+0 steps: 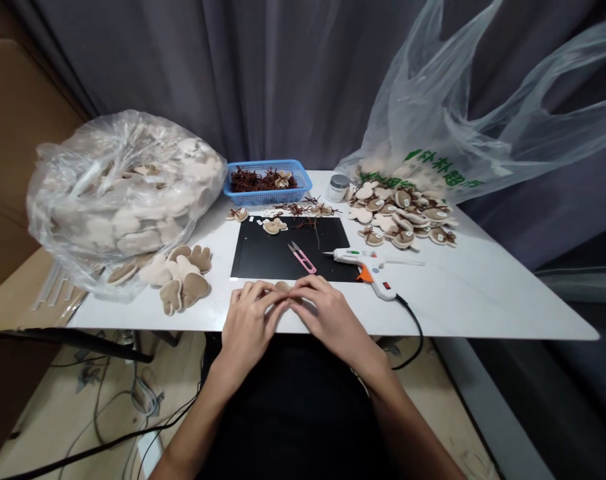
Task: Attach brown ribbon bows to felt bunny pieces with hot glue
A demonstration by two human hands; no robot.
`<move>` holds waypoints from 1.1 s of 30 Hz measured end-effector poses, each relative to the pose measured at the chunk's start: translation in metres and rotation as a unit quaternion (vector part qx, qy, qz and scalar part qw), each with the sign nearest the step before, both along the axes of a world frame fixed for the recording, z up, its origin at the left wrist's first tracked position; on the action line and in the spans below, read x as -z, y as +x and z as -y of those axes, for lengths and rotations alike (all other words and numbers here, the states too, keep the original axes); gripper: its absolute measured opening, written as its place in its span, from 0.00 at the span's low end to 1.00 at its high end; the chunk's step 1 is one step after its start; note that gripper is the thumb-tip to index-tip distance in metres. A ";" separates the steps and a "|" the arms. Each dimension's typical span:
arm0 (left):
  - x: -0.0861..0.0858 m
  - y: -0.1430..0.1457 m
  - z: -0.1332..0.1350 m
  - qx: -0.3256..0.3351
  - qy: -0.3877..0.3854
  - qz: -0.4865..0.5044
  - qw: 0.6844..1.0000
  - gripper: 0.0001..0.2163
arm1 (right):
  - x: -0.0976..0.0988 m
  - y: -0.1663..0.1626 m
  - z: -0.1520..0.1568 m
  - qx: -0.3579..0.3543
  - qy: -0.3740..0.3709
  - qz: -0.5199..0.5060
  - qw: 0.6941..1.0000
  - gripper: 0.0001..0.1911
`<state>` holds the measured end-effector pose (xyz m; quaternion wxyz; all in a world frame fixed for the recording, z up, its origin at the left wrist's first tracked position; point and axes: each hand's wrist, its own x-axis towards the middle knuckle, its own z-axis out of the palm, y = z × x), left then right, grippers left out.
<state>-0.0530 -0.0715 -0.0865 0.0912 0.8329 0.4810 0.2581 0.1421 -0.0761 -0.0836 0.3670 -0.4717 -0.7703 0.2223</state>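
My left hand [249, 312] and my right hand [329, 308] meet at the table's front edge, thumbs and fingertips pinched together. Between them is a small brown padded fabric piece [282, 286], mostly hidden by the fingers. Just beyond lies a black mat [263, 257] with pink thread snips [301, 257], blades pointing away. A white glue gun [363, 263] with an orange trigger rests on its side, nozzle over the mat's right edge. On the mat's far part are a fabric piece [275, 227] and dark red-brown bows [297, 210].
At left, a clear bag [127, 187] bulges with fabric pieces; several lie loose [180, 277] before it. Behind the mat stands a blue basket [267, 198] of dark twine bows. A lidded jar [338, 189] and bow-trimmed pieces [405, 217] sit at right, by another plastic bag [433, 133].
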 end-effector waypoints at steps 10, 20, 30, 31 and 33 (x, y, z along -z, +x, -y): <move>-0.002 0.003 0.001 -0.019 -0.017 0.014 1.000 0.07 | -0.004 -0.012 0.006 0.075 -0.069 0.013 0.995 0.17; 0.001 0.000 0.003 -0.005 0.010 -0.022 1.000 0.08 | -0.006 -0.001 0.003 0.137 -0.104 -0.026 0.985 0.14; 0.000 0.002 0.003 -0.011 -0.013 -0.008 1.000 0.07 | 0.000 -0.006 0.004 0.113 -0.059 -0.054 0.990 0.12; 0.000 0.002 0.002 -0.011 -0.015 -0.008 1.000 0.07 | 0.000 -0.006 0.004 0.111 -0.059 -0.048 0.991 0.12; 0.000 0.001 0.002 -0.010 -0.015 -0.010 1.000 0.08 | -0.002 -0.006 0.004 0.105 -0.058 -0.032 0.992 0.12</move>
